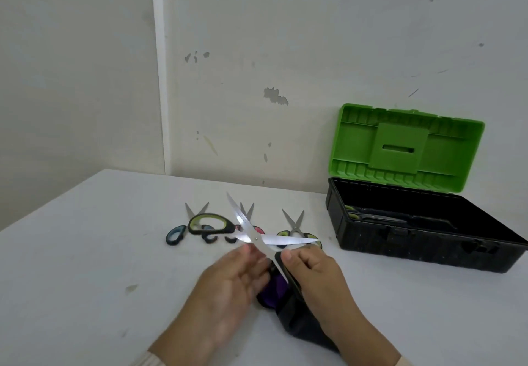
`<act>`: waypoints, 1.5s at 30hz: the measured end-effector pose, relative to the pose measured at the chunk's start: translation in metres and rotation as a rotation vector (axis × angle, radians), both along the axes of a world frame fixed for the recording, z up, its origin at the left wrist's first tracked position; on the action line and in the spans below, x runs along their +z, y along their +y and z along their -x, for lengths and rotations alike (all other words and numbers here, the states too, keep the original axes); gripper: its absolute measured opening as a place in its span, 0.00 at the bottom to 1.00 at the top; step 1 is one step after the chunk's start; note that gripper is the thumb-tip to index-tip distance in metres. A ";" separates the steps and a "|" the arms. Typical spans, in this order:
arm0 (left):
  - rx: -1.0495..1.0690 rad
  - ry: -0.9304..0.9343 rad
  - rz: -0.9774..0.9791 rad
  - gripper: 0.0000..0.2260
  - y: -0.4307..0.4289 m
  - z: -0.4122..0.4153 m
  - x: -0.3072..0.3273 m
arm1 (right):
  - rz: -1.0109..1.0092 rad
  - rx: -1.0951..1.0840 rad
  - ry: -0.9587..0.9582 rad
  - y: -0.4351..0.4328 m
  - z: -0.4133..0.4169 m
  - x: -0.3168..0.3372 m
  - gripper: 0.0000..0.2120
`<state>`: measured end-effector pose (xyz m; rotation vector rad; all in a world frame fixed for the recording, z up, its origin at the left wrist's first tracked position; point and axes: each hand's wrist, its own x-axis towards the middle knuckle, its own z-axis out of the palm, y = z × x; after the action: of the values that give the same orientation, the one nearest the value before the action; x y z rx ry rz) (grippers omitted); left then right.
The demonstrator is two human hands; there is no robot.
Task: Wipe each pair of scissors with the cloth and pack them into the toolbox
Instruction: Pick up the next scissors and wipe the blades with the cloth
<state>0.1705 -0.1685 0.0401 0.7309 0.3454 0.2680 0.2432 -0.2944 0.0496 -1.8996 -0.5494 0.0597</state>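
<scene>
The right hand [317, 272] is closed around one black handle of the large scissors [254, 237], with the thumb pressed on the top of the handle. The left hand [231, 282] is half open; its fingertips [248, 249] touch the scissors just below the pivot screw, but I cannot tell if they really pinch the metal. The blades of these scissors are wide apart: one points up and away, the other points toward the toolbox [423, 240]. The second handle, black with a green inside, sticks out on the side far from the toolbox.

Under both hands lies the cloth [297, 322], dark, with a purple part showing between the palms. It rests on the white table [85, 265], nearer to the person than the toolbox.

Behind the held scissors, in a row on the side of the toolbox's short end, lie three smaller pairs, all with blades a little apart and pointing to the wall: the teal-handled scissors [183, 228] farthest from the toolbox, the pink-handled scissors [251, 220] in the middle and partly hidden, and the green-handled scissors [297, 228] nearest to it.

The toolbox stands open, the green lid [405, 148] upright against the wall. Inside the black bottom lies one packed pair of scissors [371, 217] with yellow-green handles, at the end toward the row. No readable writing or brand is visible on anything.
</scene>
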 end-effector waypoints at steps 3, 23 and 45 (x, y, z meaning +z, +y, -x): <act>-0.015 0.066 -0.250 0.09 -0.008 0.000 -0.004 | 0.084 0.075 -0.104 0.004 0.003 -0.005 0.10; -0.204 0.192 -0.598 0.10 0.003 0.008 0.002 | 0.016 0.123 -0.386 -0.007 0.011 0.025 0.14; -0.239 0.138 -0.714 0.11 -0.008 0.010 -0.001 | 0.163 -0.030 -0.556 0.007 0.001 0.005 0.07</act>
<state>0.1604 -0.1766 0.0393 1.4875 0.2870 0.1081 0.2427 -0.2871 0.0551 -2.0843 -0.9086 -0.4695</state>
